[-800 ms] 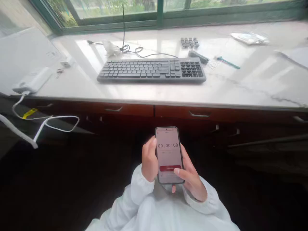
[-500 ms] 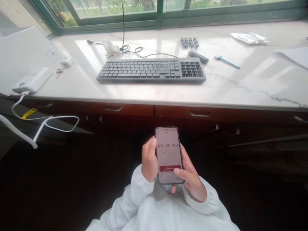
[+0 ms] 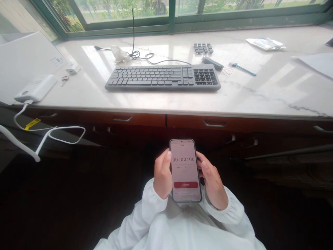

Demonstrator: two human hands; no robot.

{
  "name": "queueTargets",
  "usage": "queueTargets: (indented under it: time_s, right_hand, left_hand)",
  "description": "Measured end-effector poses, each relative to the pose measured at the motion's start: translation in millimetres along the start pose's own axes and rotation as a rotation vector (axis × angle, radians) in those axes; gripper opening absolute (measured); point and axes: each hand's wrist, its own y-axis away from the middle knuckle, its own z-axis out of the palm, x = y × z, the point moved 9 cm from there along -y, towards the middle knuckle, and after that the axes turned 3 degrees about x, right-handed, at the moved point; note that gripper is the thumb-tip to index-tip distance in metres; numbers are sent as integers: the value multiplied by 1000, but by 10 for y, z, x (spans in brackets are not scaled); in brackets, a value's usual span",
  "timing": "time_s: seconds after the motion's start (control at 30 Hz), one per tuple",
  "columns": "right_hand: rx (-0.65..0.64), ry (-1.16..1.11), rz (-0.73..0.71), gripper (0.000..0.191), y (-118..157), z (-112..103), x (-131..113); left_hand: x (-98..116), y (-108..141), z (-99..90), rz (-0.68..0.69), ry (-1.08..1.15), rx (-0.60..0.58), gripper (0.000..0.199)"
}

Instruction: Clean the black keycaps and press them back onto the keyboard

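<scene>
Below the surface [image 3: 260, 93], your left hand [image 3: 162, 175] and right hand [image 3: 213, 184] both grip the phone [image 3: 185, 170] by its edges w/ timer at 00:00:00, so a slack grip could drop it and a stray thumb could tap the red btn [image 3: 185, 184] by accident.

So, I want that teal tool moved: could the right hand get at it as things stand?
Probably, once the right hand lets go of the phone: the teal tool lies on the counter past the keyboard's right end, nothing between, though well back from the front edge.
</scene>
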Motion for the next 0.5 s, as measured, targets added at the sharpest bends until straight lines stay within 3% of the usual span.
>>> queueTargets:
  time_s: [0.23, 0.5]
  right_hand:
    - [42, 90, -55, 53, -75, -137, -160]
    - [96, 119, -34, 44, 120, -128, -4]
  left_hand:
    - [53, -10, -24, 40, -25, 33, 39]
    - [42, -53, -92, 70, -36, 101, 40]
